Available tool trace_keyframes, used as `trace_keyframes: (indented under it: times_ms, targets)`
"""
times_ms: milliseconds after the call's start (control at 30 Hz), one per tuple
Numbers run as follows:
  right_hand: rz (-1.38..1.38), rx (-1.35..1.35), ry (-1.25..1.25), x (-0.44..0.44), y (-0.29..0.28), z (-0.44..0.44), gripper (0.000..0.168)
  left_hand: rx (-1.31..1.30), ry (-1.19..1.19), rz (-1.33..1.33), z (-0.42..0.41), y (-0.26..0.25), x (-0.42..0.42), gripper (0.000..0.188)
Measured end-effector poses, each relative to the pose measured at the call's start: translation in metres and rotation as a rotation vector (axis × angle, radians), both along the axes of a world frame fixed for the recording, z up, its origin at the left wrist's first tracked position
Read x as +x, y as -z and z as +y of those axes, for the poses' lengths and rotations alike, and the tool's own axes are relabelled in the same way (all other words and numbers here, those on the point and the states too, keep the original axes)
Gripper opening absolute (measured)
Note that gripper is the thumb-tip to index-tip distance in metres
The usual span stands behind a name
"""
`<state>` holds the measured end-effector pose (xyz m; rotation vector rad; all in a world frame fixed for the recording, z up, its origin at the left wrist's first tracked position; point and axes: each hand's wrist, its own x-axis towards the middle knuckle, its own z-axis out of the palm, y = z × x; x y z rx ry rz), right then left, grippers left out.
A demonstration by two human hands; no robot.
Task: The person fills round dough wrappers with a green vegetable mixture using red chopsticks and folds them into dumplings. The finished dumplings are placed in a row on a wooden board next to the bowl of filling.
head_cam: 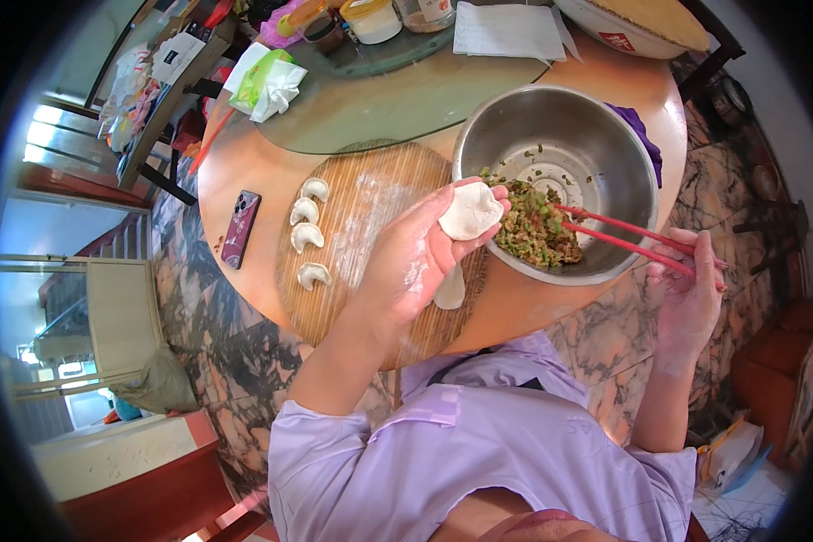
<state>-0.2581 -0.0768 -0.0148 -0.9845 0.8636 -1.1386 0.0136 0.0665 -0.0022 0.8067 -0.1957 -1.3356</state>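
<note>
A round dough wrapper (471, 211) lies flat across the fingers of my left hand (420, 254), palm up above the floured wooden board (352, 237). My right hand (692, 291) grips a pair of red chopsticks (640, 245). Their tips reach into the chopped filling (538, 227), green and brown, at the near left side of a steel bowl (616, 159). Several folded dumplings (306, 238) stand in a column on the board's left side. Another piece of dough (450, 290) lies on the board, partly hidden beneath my left hand.
A phone (241, 230) lies left of the board on the round table (257, 288). A glass turntable (393, 115) holds jars (371, 22) at the back. A tissue pack (261, 82), white paper sheets (508, 32) and a large enamel basin (633, 27) are also there. Purple cloth (640, 139) sits behind the bowl.
</note>
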Motion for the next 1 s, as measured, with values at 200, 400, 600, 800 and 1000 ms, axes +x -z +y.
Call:
trace_keyframes:
  times_ms: [200,400,600,800,1000]
  targets:
    - [-0.112,-0.056,0.027,-0.008,-0.016,-0.015,0.044,-0.041,0.1,0.105,-0.03,-0.002,-0.021,0.041]
    - [-0.074,-0.049,0.021,0.001,-0.013,-0.009,0.045,-0.079,0.139,0.215,-0.047,-0.006,-0.032,0.043]
    - [-0.026,-0.04,-0.014,0.009,-0.006,-0.01,0.042,-0.054,0.163,0.172,-0.047,0.001,-0.028,0.041]
    - [0.012,-0.148,-0.021,0.007,-0.021,-0.021,0.041,-0.026,0.121,0.137,-0.048,0.007,-0.028,0.048]
    - [-0.007,-0.22,0.026,-0.006,-0.031,-0.03,0.041,-0.073,0.114,0.136,-0.051,0.007,-0.024,0.045]
